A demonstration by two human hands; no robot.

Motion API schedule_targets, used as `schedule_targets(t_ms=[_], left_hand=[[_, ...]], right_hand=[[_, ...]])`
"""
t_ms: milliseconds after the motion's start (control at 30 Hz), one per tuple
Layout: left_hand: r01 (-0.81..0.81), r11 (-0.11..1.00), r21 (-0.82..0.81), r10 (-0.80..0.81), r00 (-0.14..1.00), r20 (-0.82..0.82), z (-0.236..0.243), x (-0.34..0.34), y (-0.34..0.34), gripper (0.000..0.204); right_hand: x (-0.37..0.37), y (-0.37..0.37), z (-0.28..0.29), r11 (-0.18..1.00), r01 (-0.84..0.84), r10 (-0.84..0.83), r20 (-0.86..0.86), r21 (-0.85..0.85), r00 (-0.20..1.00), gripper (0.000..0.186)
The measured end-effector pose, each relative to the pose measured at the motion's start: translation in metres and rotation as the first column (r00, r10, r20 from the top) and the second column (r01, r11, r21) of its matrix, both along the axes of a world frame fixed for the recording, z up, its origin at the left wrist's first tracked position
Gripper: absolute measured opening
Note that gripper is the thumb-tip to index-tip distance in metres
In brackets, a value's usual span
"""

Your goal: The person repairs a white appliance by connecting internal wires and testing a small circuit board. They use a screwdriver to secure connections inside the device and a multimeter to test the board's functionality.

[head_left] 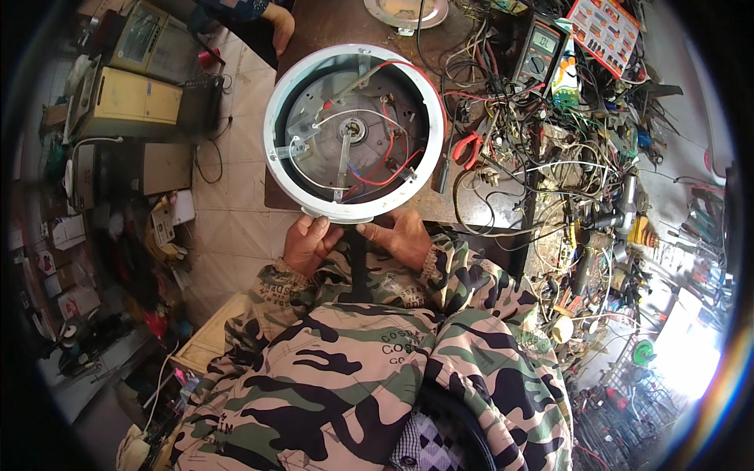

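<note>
A round white metal appliance housing [280,125] sits on the dark tabletop near its front edge, open at the top, showing red, white and blue wires, metal brackets and a central hub. My left hand [309,245] is closed at the lower front of the rim, thumb raised against a small tab there. Just right of it, my right hand [397,239] grips the underside of the front rim, its thumb pointing left and its fingertips partly hidden by the housing. Red-handled pliers [469,149] and a dark slim tool [442,171] lie to the right of the housing.
Tangled cables [503,118], a multimeter [540,51] and loose parts crowd the right side. A metal plate [379,9] lies at the back. Another person's hand [280,30] rests by the table's upper-left edge. Appliances [137,94] and a wooden crate [206,337] stand to the left.
</note>
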State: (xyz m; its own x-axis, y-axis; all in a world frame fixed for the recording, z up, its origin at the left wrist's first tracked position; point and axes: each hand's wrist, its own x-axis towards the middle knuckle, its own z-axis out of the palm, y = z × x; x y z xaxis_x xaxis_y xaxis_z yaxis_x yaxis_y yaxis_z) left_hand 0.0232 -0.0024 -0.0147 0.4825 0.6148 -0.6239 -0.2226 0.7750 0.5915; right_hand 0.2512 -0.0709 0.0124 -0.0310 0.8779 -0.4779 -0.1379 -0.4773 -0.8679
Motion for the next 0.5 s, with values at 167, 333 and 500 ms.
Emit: schedule_targets(t_ms=[167,333,500], left_hand=[[0.038,0.999,0.036,-0.033,0.991,-0.132,0.001,0.004,0.005,0.043],[0.144,0.989,0.033,-0.135,0.973,-0.187,0.006,0.001,0.015,0.048],[0.216,0.936,0.28,-0.062,0.88,-0.472,0.015,-0.023,0.024,0.042]], right_hand=[[0.002,-0.001,0.007,0.992,-0.036,0.029,0.06,0.123,0.998,0.048],[0.015,-0.01,0.016,0.995,-0.085,0.077,0.165,0.044,0.983,0.048],[0.038,-0.021,0.041,0.994,-0.07,0.029,0.413,0.085,0.91,0.041]])
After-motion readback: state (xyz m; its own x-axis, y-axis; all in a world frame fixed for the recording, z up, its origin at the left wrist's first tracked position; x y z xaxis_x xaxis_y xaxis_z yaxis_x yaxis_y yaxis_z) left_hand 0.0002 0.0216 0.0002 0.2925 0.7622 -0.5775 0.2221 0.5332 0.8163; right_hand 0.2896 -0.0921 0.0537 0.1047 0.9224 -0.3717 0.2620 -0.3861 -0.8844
